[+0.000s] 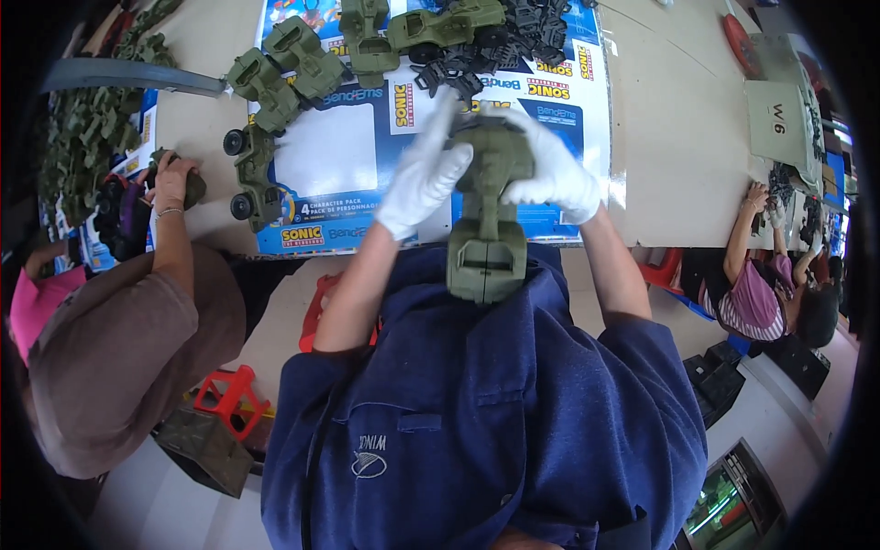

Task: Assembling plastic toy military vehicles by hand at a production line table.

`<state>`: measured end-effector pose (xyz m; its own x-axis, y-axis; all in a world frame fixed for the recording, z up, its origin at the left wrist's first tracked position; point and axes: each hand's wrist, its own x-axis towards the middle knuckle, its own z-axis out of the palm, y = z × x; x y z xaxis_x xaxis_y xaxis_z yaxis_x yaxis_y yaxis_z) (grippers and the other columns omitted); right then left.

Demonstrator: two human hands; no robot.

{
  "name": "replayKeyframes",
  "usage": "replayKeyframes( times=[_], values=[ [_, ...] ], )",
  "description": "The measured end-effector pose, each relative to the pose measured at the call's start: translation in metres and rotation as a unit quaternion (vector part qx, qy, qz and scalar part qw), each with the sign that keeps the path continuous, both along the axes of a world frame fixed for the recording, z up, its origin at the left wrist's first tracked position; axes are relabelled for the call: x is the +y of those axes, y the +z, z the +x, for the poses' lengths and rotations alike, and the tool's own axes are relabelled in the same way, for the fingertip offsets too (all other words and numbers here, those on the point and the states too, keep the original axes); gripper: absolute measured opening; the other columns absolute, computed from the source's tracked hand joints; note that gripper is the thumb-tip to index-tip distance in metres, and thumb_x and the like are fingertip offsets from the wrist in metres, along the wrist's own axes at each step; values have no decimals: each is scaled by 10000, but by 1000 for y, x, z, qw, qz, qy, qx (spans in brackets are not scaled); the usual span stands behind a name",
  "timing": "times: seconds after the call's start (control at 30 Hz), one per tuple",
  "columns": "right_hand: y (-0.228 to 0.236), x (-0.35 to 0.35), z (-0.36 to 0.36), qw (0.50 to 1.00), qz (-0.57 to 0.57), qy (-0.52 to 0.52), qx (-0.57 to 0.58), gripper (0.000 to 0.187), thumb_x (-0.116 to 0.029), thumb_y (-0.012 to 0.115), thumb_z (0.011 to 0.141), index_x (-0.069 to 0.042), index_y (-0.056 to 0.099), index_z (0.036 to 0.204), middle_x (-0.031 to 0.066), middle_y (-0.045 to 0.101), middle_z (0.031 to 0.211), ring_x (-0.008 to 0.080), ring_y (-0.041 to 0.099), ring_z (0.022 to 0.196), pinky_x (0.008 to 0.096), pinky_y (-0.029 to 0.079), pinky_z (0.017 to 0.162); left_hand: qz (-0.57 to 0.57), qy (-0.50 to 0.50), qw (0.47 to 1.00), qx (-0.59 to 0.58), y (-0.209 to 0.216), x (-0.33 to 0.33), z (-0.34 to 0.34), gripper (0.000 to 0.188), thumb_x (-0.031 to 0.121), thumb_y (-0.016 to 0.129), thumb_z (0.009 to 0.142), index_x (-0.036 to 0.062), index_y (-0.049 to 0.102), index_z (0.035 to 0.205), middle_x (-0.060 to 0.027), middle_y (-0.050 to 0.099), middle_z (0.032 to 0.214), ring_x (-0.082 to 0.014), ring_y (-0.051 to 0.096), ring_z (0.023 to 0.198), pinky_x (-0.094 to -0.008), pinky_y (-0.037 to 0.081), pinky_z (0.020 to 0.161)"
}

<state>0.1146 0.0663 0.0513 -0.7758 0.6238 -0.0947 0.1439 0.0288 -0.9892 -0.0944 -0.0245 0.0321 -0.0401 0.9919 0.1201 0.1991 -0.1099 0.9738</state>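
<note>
An olive-green toy vehicle body (492, 188) is between my two white-gloved hands, above the near table edge, with its open boxy end toward me. My right hand (550, 174) wraps its right side, thumb against the body and fingers curled around the far end. On the other side my left hand (426, 179) has its thumb against the body, while its blurred fingers reach toward the far end. Just beyond the fingertips lie black plastic parts (449, 78). What the fingers touch at the far end is partly hidden.
Several green toy vehicles (307, 64) lie at the back left; one with black wheels (254, 179) stands nearer. Printed blue sheets (330, 206) cover the table (674, 137). A grey metal bar (133, 75) crosses at left. Co-workers' hands (171, 179) work at left and right.
</note>
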Motion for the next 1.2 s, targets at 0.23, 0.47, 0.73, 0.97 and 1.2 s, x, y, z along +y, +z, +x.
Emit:
replayKeyframes(
  times=[0.23,0.47,0.73,0.97,1.2],
  values=[
    [23,-39,-19,971,210,-110,-34,1027,-384,857,581,-12,430,1438,219,518,1411,379,491,1308,424,364,1125,-23,87,979,-181,18,-14,37,497,338,541,979,-31,514,1311,-168,592,1266,-249,582,1156,-349,428,1020],
    [30,-55,-36,931,288,-221,43,549,-225,751,746,-16,552,1214,181,662,1186,349,635,1061,431,483,955,22,94,986,-136,24,-18,32,372,263,526,965,-24,560,1199,-156,636,1117,-256,624,1062,-347,475,923],
    [31,-62,-30,963,152,-221,36,511,-154,693,802,1,541,1264,200,642,1234,351,610,1144,421,445,1027,55,100,990,-84,14,-15,36,388,321,484,1011,-21,594,1156,-191,663,1067,-303,670,968,-360,503,859],
    [-12,-52,-25,928,146,-342,-38,373,-154,652,878,50,595,1185,236,659,1164,337,645,1048,404,479,967,-8,93,988,-120,-17,19,50,325,252,481,1021,-19,655,1070,-190,703,927,-281,702,827,-353,534,746],
    [26,50,62,660,408,-421,-470,356,-281,764,789,-56,671,1048,163,710,1009,329,692,900,438,543,783,101,173,929,312,-20,104,13,442,399,692,878,53,625,1144,-161,651,1098,-343,620,1033,-428,504,879]
  ],
)
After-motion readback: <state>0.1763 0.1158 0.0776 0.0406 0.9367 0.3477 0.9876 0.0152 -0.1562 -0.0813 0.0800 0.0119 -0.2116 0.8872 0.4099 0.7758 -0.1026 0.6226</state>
